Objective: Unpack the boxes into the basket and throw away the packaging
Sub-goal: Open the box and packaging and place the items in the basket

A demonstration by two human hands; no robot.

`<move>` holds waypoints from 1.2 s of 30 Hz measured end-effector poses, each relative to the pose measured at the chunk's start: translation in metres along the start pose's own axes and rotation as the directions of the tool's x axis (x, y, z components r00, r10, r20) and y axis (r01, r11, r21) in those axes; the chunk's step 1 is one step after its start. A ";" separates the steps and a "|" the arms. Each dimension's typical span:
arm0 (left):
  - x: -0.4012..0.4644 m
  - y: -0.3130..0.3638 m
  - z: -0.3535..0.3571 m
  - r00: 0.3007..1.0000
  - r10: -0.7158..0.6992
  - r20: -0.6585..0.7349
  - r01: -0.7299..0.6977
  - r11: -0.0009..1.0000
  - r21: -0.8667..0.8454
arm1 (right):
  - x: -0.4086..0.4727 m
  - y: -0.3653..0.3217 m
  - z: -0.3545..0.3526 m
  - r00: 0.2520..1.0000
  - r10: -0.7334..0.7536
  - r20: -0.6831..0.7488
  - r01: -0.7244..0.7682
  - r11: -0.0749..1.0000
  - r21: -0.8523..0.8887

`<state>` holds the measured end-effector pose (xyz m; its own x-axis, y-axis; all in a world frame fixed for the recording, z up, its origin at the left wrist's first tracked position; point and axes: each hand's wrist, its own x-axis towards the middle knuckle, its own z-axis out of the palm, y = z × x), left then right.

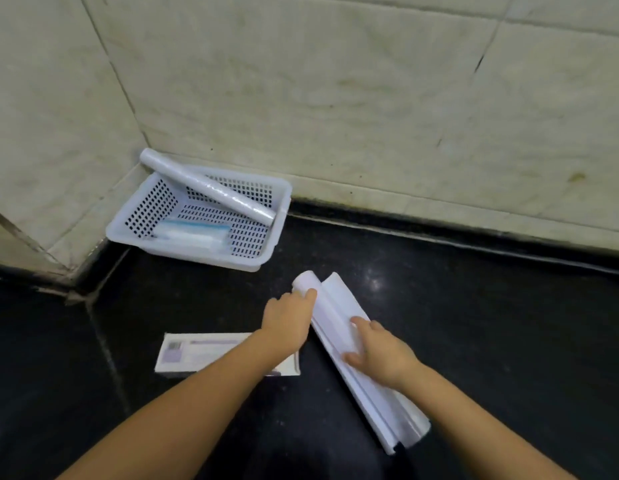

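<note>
On black counter, both hands' grips (287, 320) (380, 355) clasping long white box (339, 317), basket (197, 251) beyond

Black polished counter (474, 323) meets beige tiled walls (335, 98).

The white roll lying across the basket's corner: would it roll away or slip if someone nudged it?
The long white plastic-wrapped roll is a smooth cylinder, so it would probably roll readily. It rests tilted on the rim of the white perforated plastic basket, so a nudge might slide it down inside. Its glossy wrap looks somewhat slippery.
</note>
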<state>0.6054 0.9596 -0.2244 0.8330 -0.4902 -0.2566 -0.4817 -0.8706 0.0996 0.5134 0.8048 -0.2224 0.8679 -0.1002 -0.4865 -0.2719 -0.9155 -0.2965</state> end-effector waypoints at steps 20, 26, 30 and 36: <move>-0.057 -0.117 -0.016 0.992 0.087 -0.090 -0.059 0.958 0.281 | 0.053 0.006 -0.039 0.924 -0.027 -0.380 0.205 0.875 0.438; -0.045 -0.158 -0.033 0.964 0.030 -0.263 -0.077 0.983 -0.169 | 0.086 -0.057 -0.091 0.853 -0.231 -0.469 0.387 0.882 0.269; -0.012 -0.191 -0.046 0.894 -0.030 -0.447 -0.024 0.993 -0.116 | 0.121 -0.123 -0.132 0.767 -0.388 -0.512 0.513 0.849 0.125; 0.014 -0.222 -0.023 0.937 -0.036 -0.348 0.025 0.999 -0.037 | 0.200 -0.233 -0.130 0.782 -0.494 -0.380 0.510 0.858 -0.063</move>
<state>0.7303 1.1450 -0.2284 0.8925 -0.4420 0.0901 -0.4505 -0.8835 0.1282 0.8047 0.9479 -0.1443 0.9711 0.2255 0.0780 0.2361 -0.8611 -0.4504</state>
